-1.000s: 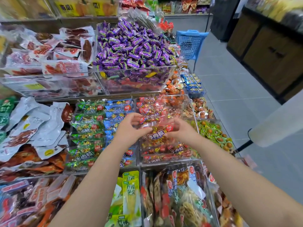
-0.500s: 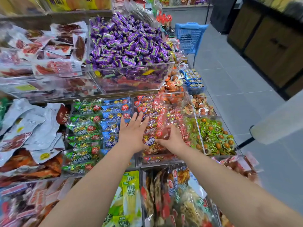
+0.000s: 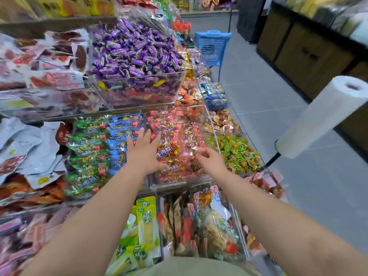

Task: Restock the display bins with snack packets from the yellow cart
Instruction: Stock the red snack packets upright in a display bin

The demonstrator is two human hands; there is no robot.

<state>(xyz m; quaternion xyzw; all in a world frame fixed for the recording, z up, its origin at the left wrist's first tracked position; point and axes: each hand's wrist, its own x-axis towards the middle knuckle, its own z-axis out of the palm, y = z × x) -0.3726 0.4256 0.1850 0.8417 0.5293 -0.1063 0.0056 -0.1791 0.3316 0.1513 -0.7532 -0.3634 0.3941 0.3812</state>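
A second earlier both hands had held a packet above the clear bin (image 3: 211, 124) — now it lay among the red snack packets (image 3: 169, 154). The left hand (image 3: 144, 150) pressed flat, fingers spread, and the right hand (image 3: 210, 159) hung loosely curled. Each grip was empty, so the cart — out of view — was probably next.

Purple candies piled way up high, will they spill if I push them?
Probably yes. The purple candies are heaped above the rim of their clear bin, so top ones could slide off. Their shiny twisted wrappers look slippery, and each looks small and likely light.
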